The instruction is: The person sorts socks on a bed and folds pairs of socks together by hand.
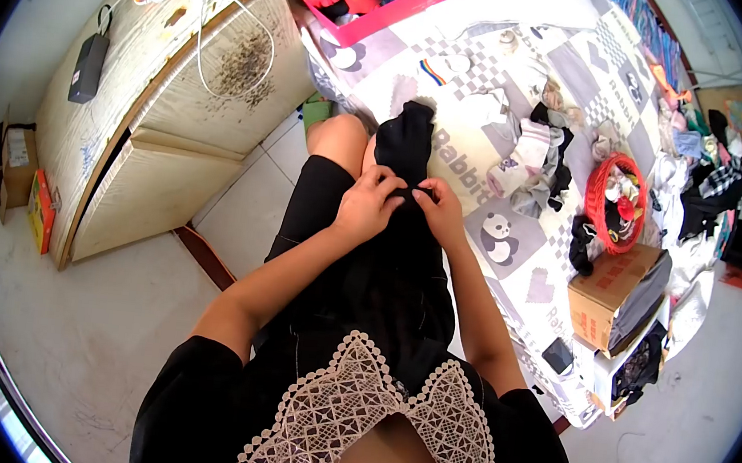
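A black sock (405,137) lies stretched away from me over my knee and the bed edge, its far end bent to one side. My left hand (367,203) is closed, its fingers and thumb pinching the near end of the sock. Close beside it on the right, my right hand (438,211) pinches the same end between thumb and forefinger. Black shorts beneath make the sock's near edge hard to make out.
On the bed (471,165) lie several loose socks (531,149). A pink box (401,11) of clothing, a red basket (595,204), a cardboard box (602,294) and a phone (558,355) are there too. A wooden cabinet (163,162) stands at left, carrying a black power bank (88,68).
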Tool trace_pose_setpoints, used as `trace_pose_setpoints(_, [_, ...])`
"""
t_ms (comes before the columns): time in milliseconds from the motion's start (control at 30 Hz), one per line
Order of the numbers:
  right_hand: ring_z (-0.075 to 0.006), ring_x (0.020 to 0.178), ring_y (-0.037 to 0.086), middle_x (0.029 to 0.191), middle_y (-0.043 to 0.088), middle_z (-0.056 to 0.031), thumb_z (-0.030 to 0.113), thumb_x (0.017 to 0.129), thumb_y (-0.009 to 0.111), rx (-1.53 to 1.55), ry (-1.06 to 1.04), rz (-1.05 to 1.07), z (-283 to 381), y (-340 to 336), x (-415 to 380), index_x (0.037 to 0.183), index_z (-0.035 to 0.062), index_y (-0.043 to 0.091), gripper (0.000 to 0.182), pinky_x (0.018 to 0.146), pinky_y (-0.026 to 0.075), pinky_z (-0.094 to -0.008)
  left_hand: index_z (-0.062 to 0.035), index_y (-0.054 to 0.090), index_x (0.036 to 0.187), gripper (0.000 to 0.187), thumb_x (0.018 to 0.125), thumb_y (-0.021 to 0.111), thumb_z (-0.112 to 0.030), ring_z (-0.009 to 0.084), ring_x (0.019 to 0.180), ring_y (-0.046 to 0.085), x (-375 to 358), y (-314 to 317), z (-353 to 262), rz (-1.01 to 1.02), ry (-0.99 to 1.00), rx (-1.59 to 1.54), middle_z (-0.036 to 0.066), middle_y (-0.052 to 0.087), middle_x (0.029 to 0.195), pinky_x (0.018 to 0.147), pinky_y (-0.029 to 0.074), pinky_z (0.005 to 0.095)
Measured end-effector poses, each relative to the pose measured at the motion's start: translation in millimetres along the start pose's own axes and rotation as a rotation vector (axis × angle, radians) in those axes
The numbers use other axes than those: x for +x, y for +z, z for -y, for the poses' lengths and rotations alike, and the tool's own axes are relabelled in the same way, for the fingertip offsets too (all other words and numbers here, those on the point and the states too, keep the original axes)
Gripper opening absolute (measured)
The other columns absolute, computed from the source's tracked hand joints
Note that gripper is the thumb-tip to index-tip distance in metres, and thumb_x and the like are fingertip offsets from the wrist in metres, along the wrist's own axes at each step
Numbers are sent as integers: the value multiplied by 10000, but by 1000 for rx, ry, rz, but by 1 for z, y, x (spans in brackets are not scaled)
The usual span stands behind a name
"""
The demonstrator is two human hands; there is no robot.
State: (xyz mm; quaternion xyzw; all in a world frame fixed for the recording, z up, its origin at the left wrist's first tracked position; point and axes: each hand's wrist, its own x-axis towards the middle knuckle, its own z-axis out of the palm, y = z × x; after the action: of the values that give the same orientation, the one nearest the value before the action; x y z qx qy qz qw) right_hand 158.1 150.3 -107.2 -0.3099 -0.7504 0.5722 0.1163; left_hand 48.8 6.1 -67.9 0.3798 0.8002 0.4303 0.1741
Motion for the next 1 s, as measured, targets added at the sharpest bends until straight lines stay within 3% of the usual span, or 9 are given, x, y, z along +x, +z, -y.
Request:
trace_pose_setpoints(67, [-101, 594, 472, 649, 532, -22, 123, 801, 662, -31, 12, 0, -5, 2, 6, 932, 43, 618, 159, 566, 397, -257, -117, 614, 971, 277, 714, 711, -151, 259, 940, 551, 0, -6, -1, 47, 287, 119, 44, 539, 994, 744, 481, 359])
trace_pose_setpoints(200, [-117, 601, 468, 702, 536, -32, 158, 784, 691, -21, -94, 42, 3, 2, 8, 1013, 71, 613, 258, 569, 396, -268, -106, 622, 959, 257, 716, 701, -132, 270, 885, 563, 2, 3, 13, 45, 300, 155, 60, 562, 934, 749, 480, 364])
trace_pose_setpoints(333, [-168, 660, 502, 883, 541, -59, 203, 763, 721, -185, -207, 216, 23, -15, -6, 1084, 105, 625, 349, 598, 407, -281, -88, 650, 930, 192, 740, 676, -106, 295, 824, 588, 9, 4, 20, 56, 154, -3, 98, 595, 830, 737, 483, 367])
trace_pose_setpoints(433, [-192, 675, 517, 848, 547, -77, 195, 762, 722, -221, -171, 123, 16, -14, -7, 1046, 74, 632, 323, 617, 416, -292, -82, 662, 926, 158, 774, 661, -124, 307, 792, 611, 18, 0, 19, 139, 28, -91, 128, 615, 815, 714, 489, 380])
trace_pose_setpoints(500, [-205, 683, 526, 835, 549, -86, 196, 763, 720, -232, -162, 103, 13, -15, -5, 1010, 56, 639, 296, 630, 422, -298, -89, 666, 911, 137, 795, 656, -160, 298, 791, 619, 25, -4, 18, 280, -293, -199, 136, 619, 806, 720, 492, 381])
trace_pose_setpoints(567, [-218, 690, 536, 823, 551, -96, 198, 764, 717, -240, -156, 86, 12, -14, -1, 974, 38, 647, 273, 644, 428, -304, -92, 643, 1002, 200, 812, 649, -153, 296, 783, 618, 25, -3, 19, 281, -239, -164, 143, 615, 835, 739, 488, 367])
trace_pose_setpoints(667, [-237, 710, 564, 814, 579, -114, 241, 797, 683, -243, -73, 107, 5, -13, 6, 895, 0, 645, 263, 666, 440, -318, -147, 558, 1131, 360, 791, 673, -166, 351, 889, 588, 20, -6, 9, 21, 35, 7, 145, 573, 969, 784, 486, 404])
trace_pose_setpoints(767, [-271, 724, 584, 794, 602, -150, 325, 847, 608, -132, 58, 68, 1, -8, 13, 864, -11, 638, 338, 678, 441, -348, -131, 592, 1085, 321, 779, 683, -167, 345, 856, 592, 19, -5, 19, 76, 208, 30, 137, 580, 934, 787, 482, 405])
trace_pose_setpoints(1000, [-350, 764, 584, 780, 601, -197, 371, 878, 526, -453, 226, 58, 13, -5, 22, 850, -10, 624, 395, 712, 447, -403, -55, 657, 942, 209, 809, 651, -215, 345, 845, 605, 28, -5, 24, 148, 41, 33, 151, 621, 869, 771, 486, 400])
